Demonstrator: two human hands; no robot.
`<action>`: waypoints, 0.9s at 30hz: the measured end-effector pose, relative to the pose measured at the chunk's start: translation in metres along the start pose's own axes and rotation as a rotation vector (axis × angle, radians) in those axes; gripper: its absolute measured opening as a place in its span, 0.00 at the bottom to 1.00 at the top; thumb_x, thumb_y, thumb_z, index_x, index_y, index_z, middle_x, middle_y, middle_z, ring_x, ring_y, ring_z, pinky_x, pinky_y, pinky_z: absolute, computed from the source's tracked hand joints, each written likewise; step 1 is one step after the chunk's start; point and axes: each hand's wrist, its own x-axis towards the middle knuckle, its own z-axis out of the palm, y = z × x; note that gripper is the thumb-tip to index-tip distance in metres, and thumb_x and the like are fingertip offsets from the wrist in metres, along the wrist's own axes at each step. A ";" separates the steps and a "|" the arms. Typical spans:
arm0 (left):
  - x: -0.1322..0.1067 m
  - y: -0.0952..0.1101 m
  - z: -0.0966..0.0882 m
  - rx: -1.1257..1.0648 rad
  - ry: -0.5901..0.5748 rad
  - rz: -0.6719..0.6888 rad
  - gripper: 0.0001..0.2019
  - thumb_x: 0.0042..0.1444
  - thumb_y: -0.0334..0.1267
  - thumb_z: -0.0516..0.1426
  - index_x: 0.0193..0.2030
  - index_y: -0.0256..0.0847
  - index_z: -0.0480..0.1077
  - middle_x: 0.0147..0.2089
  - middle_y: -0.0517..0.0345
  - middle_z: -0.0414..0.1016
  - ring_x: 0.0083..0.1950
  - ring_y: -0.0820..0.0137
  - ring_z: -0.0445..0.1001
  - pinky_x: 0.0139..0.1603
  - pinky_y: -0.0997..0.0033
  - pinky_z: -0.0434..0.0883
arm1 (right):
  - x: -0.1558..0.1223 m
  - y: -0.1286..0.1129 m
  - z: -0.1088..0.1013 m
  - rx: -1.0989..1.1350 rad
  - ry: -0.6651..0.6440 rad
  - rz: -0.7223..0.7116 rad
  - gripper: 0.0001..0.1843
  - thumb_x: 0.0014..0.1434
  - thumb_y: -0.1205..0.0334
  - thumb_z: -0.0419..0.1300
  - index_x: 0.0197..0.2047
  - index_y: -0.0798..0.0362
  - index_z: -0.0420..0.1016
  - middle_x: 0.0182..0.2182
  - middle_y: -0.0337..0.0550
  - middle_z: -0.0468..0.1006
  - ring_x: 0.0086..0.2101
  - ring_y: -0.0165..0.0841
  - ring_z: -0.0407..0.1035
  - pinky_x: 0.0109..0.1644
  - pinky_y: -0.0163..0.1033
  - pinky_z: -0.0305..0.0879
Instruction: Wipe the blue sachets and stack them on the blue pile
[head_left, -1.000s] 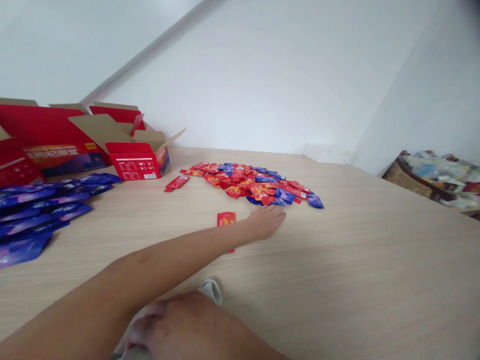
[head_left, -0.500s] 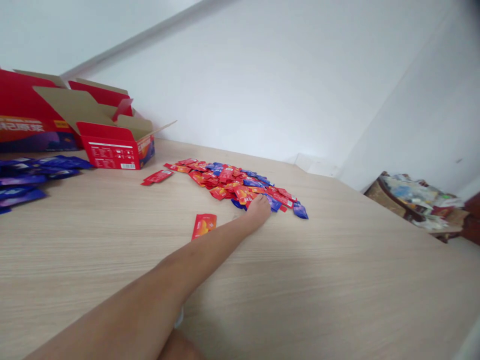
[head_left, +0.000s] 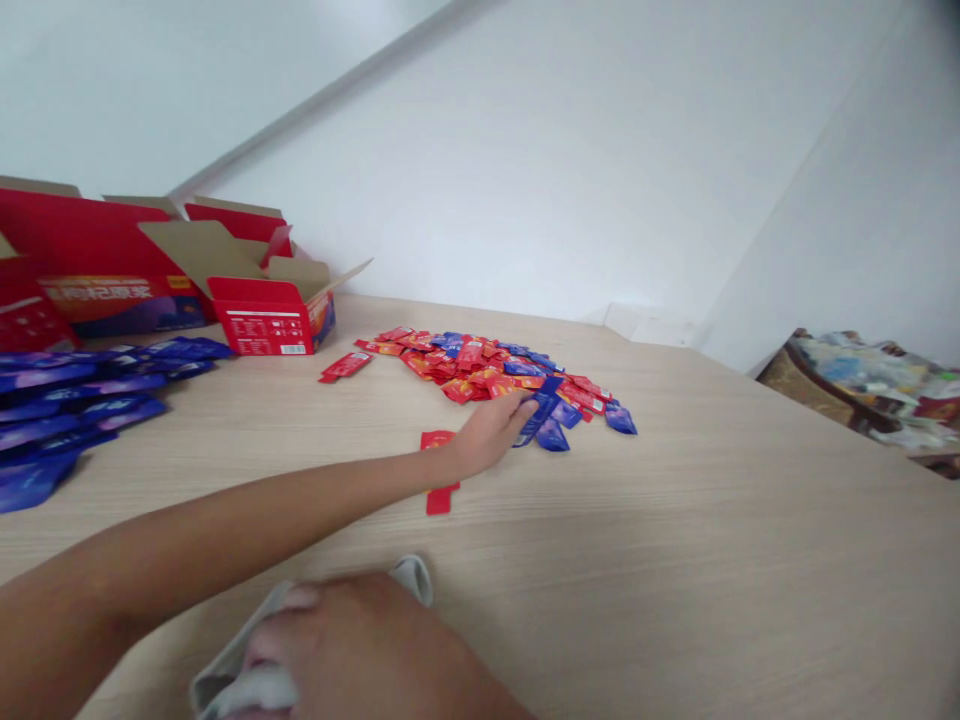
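My left hand point(head_left: 487, 435) reaches over the near edge of a heap of red and blue sachets point(head_left: 480, 365), with its fingers shut on a blue sachet point(head_left: 538, 410). Several loose blue sachets lie just beyond the fingertips. A red sachet point(head_left: 439, 498) lies on the table partly under my left wrist, and another red sachet point(head_left: 345, 366) lies apart at the heap's left. Low in the view, my right hand point(head_left: 352, 645) grips a grey cloth point(head_left: 240, 680), which is partly hidden by the fingers.
An open red cardboard carton point(head_left: 262, 318) and a larger red box point(head_left: 97, 270) stand at the far left of the light wooden table point(head_left: 675, 520). Rows of blue packets point(head_left: 75, 400) lie before them. Patterned clutter point(head_left: 847, 395) sits beyond the table's right edge.
My left hand now holds a blue sachet taken from the heap's near edge. My right hand and the cloth have come back into view at the bottom, and the view has swung back toward the blue packets.
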 end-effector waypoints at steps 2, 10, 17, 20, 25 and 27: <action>-0.029 0.008 -0.046 -0.119 0.053 -0.129 0.24 0.74 0.56 0.42 0.48 0.39 0.70 0.39 0.56 0.76 0.37 0.68 0.75 0.37 0.69 0.74 | -0.001 0.003 -0.009 -0.003 0.020 0.011 0.22 0.64 0.40 0.56 0.46 0.47 0.79 0.41 0.39 0.84 0.40 0.38 0.78 0.40 0.39 0.71; -0.192 0.021 -0.163 -0.549 -0.204 -0.674 0.26 0.61 0.64 0.58 0.45 0.41 0.74 0.36 0.57 0.78 0.32 0.69 0.75 0.33 0.71 0.74 | -0.008 0.019 -0.027 0.042 0.111 0.225 0.15 0.65 0.49 0.60 0.49 0.47 0.78 0.46 0.42 0.83 0.43 0.37 0.77 0.45 0.37 0.68; -0.309 0.004 -0.159 -0.385 -0.337 -0.628 0.23 0.68 0.53 0.55 0.65 0.50 0.70 0.60 0.53 0.79 0.59 0.61 0.78 0.59 0.63 0.75 | -0.006 0.029 -0.031 -0.033 0.168 0.369 0.11 0.67 0.51 0.61 0.44 0.50 0.77 0.42 0.42 0.79 0.44 0.35 0.74 0.45 0.37 0.65; -0.319 0.004 -0.162 -0.062 -0.197 -0.373 0.25 0.72 0.39 0.49 0.74 0.52 0.57 0.66 0.51 0.75 0.61 0.63 0.77 0.55 0.63 0.78 | -0.007 0.029 -0.030 -0.044 0.190 0.383 0.11 0.69 0.52 0.60 0.44 0.50 0.76 0.43 0.43 0.79 0.45 0.36 0.74 0.46 0.38 0.66; -0.324 0.017 -0.172 0.352 -0.060 -0.153 0.37 0.71 0.35 0.49 0.80 0.43 0.33 0.59 0.49 0.80 0.47 0.68 0.83 0.42 0.72 0.81 | -0.006 0.029 -0.028 -0.034 0.206 0.412 0.11 0.70 0.52 0.59 0.45 0.51 0.76 0.44 0.44 0.79 0.46 0.37 0.74 0.48 0.40 0.66; -0.336 0.024 -0.172 0.541 -0.052 -0.076 0.37 0.70 0.41 0.54 0.80 0.42 0.42 0.66 0.44 0.74 0.57 0.63 0.80 0.51 0.69 0.80 | -0.006 0.029 -0.028 -0.041 0.205 0.424 0.11 0.70 0.52 0.59 0.45 0.51 0.76 0.44 0.44 0.79 0.45 0.37 0.74 0.48 0.40 0.66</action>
